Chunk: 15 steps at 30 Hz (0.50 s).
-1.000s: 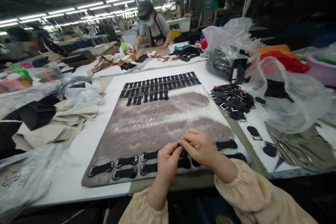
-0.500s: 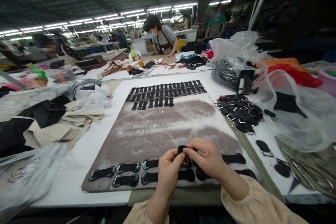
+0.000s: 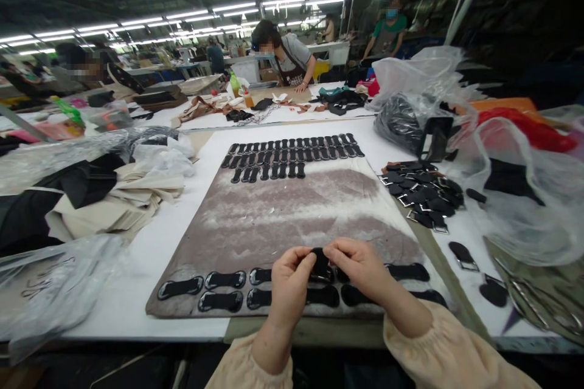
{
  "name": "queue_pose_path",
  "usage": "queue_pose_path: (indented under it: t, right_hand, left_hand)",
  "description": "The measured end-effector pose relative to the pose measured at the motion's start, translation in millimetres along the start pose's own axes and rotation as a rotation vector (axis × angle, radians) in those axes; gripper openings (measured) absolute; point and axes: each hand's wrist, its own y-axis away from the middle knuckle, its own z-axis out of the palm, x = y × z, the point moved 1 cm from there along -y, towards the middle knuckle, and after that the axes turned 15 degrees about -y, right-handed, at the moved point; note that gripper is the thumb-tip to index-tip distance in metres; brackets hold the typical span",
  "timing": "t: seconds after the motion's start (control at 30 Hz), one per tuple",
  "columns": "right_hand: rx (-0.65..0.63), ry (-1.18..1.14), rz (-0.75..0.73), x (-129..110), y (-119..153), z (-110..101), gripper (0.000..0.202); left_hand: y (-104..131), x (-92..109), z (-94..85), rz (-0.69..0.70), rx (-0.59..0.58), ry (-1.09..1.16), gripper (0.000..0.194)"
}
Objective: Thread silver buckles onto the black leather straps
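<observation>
A black tab (image 3: 322,265) with a metal buckle at its lower end is pinched between my two hands near the front of a brown board (image 3: 255,219). My left hand (image 3: 292,279) grips its left edge, and my right hand (image 3: 358,264) grips its upper right edge. Beneath and beside my hands lie large black strips (image 3: 221,301) with glossy ends, in two rows. Smaller black strips (image 3: 283,144) fill rows at the board's far end. To the right sits a pile of black tabs with buckles (image 3: 426,194).
Plastic bags (image 3: 524,206) and scissors (image 3: 533,304) lie at the right, near two loose tabs (image 3: 463,254). Beige and black cloth pieces (image 3: 104,206) are heaped at the left. Across the table a person in an apron (image 3: 292,61) leans over scraps.
The tab has turned between my fingers, and its flat face and buckle now show more clearly. The camera view has shifted slightly.
</observation>
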Motion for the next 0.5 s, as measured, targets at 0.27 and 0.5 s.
queue_pose_path:
  t: [0.27, 0.5]
  right_hand:
    - [-0.075, 0.096, -0.113, -7.0, -0.3, 2.2, 0.042]
    - [0.050, 0.163, -0.242, -9.0, 0.6, 5.5, 0.040]
  left_hand:
    - [1.1, -5.8, -0.8, 0.014, 0.042, 0.027, 0.013]
    - [3.5, -2.4, 6.8, -0.034, -0.007, 0.104, 0.024]
